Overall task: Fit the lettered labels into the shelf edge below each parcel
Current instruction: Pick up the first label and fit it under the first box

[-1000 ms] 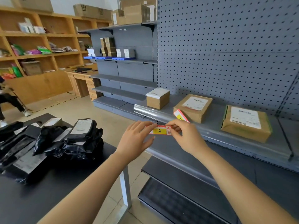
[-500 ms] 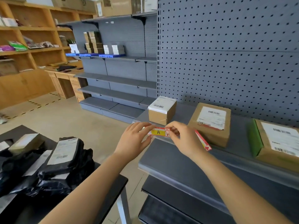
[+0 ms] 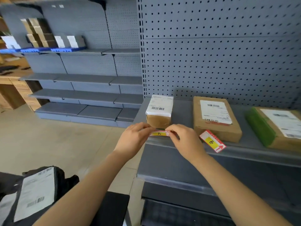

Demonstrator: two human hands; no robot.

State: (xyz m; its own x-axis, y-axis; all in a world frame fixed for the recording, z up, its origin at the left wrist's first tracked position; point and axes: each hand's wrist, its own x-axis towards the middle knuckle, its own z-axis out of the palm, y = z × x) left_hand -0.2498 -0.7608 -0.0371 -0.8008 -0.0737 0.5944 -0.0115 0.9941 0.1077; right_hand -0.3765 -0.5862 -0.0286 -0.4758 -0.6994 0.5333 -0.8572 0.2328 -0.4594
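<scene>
Both hands pinch a red-and-yellow label marked A [image 3: 159,133] at the front edge of the grey shelf [image 3: 254,152]. My left hand [image 3: 132,138] holds its left end, my right hand [image 3: 184,141] its right end. The label sits right below a small parcel [image 3: 159,111] with a white top. A second label [image 3: 212,141] with a yellow patch and red arrow sticks out from behind my right hand, in front of the middle parcel [image 3: 215,118]. A third parcel with green tape [image 3: 275,126] lies at the right.
A lower grey shelf [image 3: 179,168] juts out beneath my arms. Black mailer bags [image 3: 37,193] lie on a dark table at the lower left. More grey shelving [image 3: 84,95] with small boxes stands at the back left. Pegboard backs the shelf.
My view has closed in on the shelf. Both hands have carried the A label forward and down to the shelf edge below the small parcel. The second label now points right.
</scene>
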